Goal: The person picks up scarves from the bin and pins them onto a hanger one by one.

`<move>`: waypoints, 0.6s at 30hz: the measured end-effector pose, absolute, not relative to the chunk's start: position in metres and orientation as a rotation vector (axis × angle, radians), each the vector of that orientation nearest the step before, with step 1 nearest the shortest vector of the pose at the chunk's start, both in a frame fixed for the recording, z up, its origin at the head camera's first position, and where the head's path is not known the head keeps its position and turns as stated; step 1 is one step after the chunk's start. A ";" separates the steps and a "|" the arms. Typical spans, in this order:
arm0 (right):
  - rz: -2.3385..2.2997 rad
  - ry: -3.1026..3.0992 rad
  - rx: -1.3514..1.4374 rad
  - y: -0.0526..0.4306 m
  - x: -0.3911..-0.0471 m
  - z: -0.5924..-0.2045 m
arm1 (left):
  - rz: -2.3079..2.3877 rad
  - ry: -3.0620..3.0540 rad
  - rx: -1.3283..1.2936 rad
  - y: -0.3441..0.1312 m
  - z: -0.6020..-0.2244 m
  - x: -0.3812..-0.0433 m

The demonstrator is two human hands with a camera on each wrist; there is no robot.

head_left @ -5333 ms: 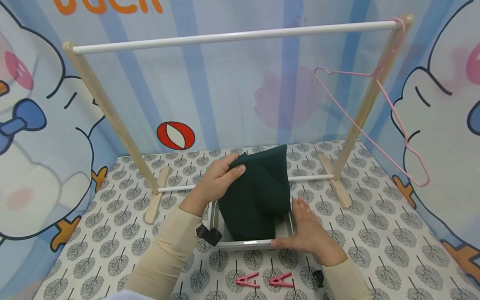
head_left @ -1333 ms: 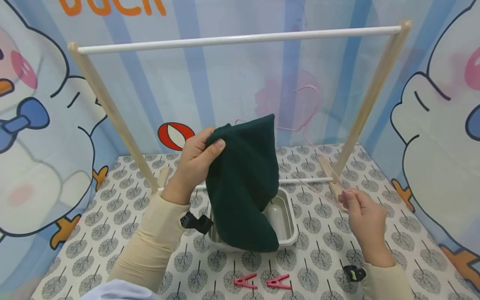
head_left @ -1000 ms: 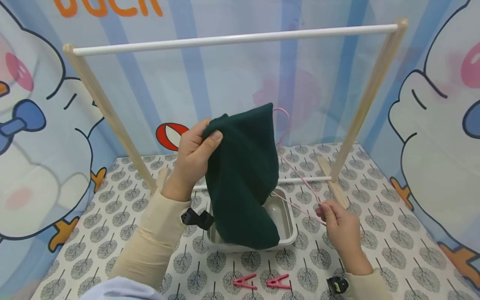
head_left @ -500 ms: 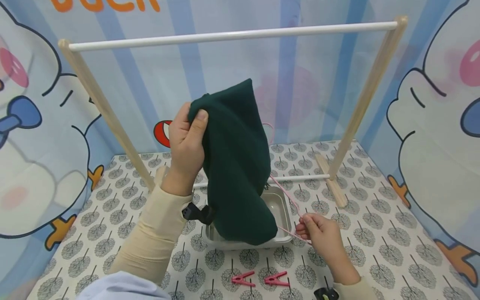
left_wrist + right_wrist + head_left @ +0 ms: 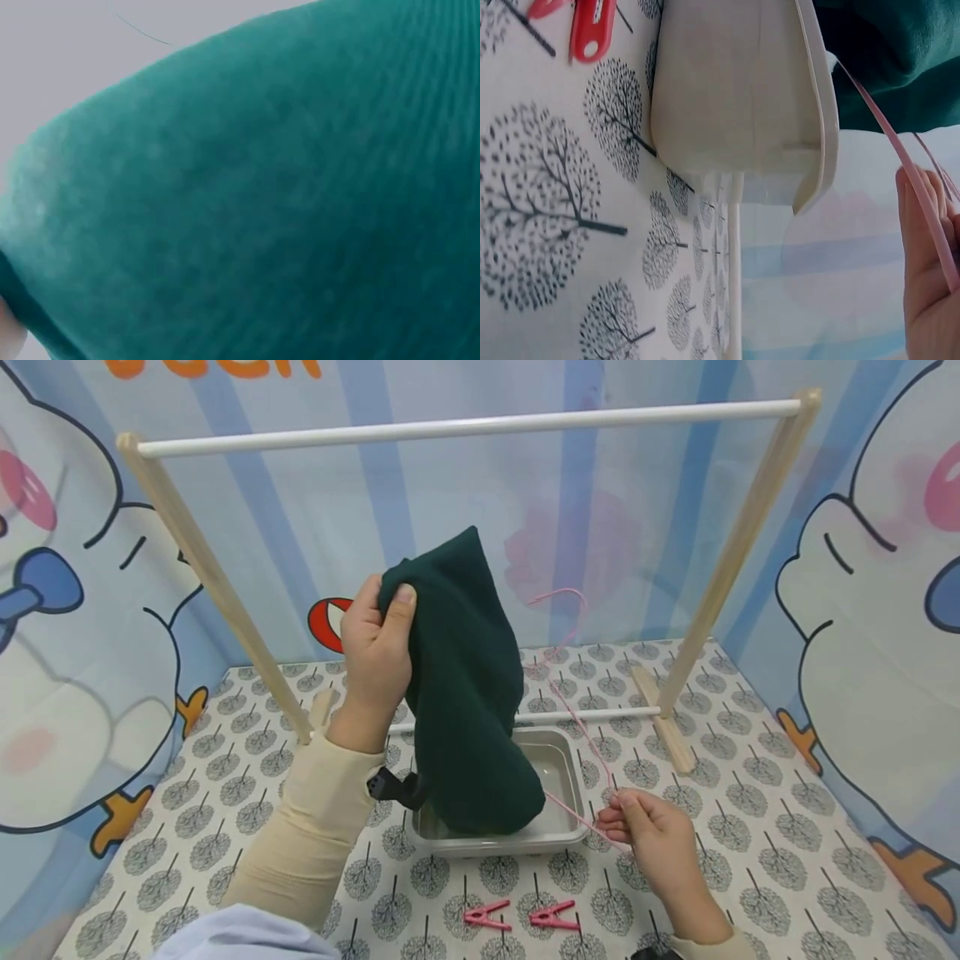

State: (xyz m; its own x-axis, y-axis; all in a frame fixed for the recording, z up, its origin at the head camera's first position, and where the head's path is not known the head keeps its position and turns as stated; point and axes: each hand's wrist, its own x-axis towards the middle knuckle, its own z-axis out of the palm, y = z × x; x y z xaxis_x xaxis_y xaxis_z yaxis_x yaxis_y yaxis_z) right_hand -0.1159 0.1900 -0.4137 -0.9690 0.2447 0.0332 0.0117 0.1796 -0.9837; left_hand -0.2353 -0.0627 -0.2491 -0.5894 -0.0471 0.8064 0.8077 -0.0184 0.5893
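My left hand point(image 5: 375, 639) pinches the upper left edge of a folded dark green cloth point(image 5: 468, 693), which hangs in front of the rack and over the tray. In the left wrist view the cloth point(image 5: 225, 195) fills most of the frame, with fine ribbing on the right. At the lower right, my right hand point(image 5: 652, 835) holds one end of a pink clothes hanger point(image 5: 576, 718); its hook points up and part of it is behind the cloth. The right wrist view shows the hanger point(image 5: 900, 142) crossing the fingers, near the tray's rim.
A light grey tray point(image 5: 573, 837) sits below the cloth. Two pink clothespins point(image 5: 487, 916) lie in front of it. Behind stands a wooden rack with a white top rod point(image 5: 480, 425) and a white lower rod point(image 5: 600, 714), on a tree-print tablecloth point(image 5: 750, 860).
The hanger has come off the rack's top rod into my right hand, which moved left toward the cloth. My left hand has raised the cloth from the tray.
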 end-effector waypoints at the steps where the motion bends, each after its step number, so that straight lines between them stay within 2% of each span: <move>1: 1.857 -2.253 -0.240 0.191 -0.115 -0.414 | -1.668 -1.612 -0.806 -0.063 -0.248 -0.234; 11: 1.748 -2.101 -0.215 0.189 -0.114 -0.417 | -1.497 -1.599 -0.867 -0.059 -0.240 -0.223; 18: 1.782 -2.059 -0.069 0.189 -0.109 -0.420 | -1.544 -1.654 -0.734 -0.058 -0.246 -0.229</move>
